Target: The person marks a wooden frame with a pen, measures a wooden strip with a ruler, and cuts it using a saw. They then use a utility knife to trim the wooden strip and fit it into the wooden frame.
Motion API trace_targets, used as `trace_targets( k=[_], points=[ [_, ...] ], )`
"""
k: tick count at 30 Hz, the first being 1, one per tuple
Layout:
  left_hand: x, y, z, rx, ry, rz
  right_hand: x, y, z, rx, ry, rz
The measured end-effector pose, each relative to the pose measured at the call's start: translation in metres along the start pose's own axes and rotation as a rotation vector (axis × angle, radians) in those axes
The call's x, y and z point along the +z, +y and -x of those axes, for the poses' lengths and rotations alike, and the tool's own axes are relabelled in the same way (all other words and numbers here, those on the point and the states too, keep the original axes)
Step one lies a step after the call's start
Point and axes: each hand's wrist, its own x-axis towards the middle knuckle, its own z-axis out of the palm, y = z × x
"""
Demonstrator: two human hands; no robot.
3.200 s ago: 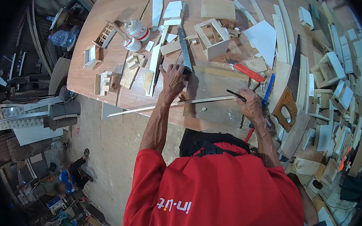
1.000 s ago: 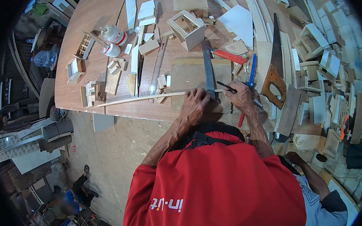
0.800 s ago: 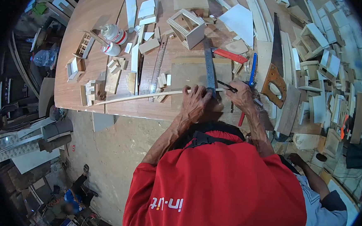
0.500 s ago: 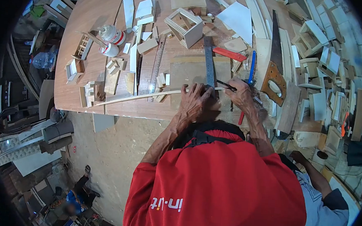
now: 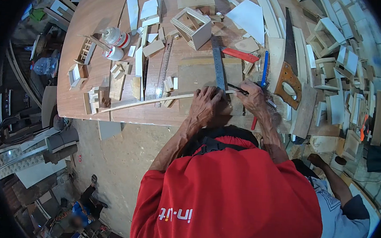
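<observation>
My left hand presses down on a long thin wood strip and the lower end of a metal try square. Its fingers are bent over them. In my right hand is a dark pencil-like tool, its tip pointing left at the square's blade, just above the strip. Under the square lies a flat brown board. The red handle of a tool lies by the square's upper end, and a blue tool lies above my right hand.
A handsaw and long boards lie on the right. An open wooden box stands at the back. Glue bottles, a steel ruler and small wood pieces are on the left. Another person is at lower right, one more at lower left.
The upper end of the square has tilted slightly left. Both hands keep nearly the same place and hold. The whole view has shifted very slightly.
</observation>
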Motion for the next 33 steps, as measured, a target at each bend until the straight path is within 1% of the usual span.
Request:
trace_targets(
  k=[6,9,14,20,23,33],
  points=[
    [0.005,0.006,0.003,0.006,-0.009,-0.051,0.001,0.0,0.001,0.022,-0.004,0.011],
    [0.003,0.011,0.002,-0.024,-0.02,-0.008,0.0,0.0,0.001,0.016,0.009,0.001],
    [-0.002,0.015,-0.002,-0.011,0.081,0.047,0.001,0.001,0.0,0.016,0.007,-0.022],
    [-0.009,0.013,-0.001,0.021,0.059,0.108,0.0,0.001,-0.001,0.006,0.01,0.005],
    [0.001,0.006,0.003,0.051,0.042,0.068,0.0,0.001,-0.001,0.025,0.01,-0.017],
    [0.0,0.007,0.002,0.042,0.085,0.013,0.0,0.005,-0.001,0.016,-0.008,-0.006]
  ],
)
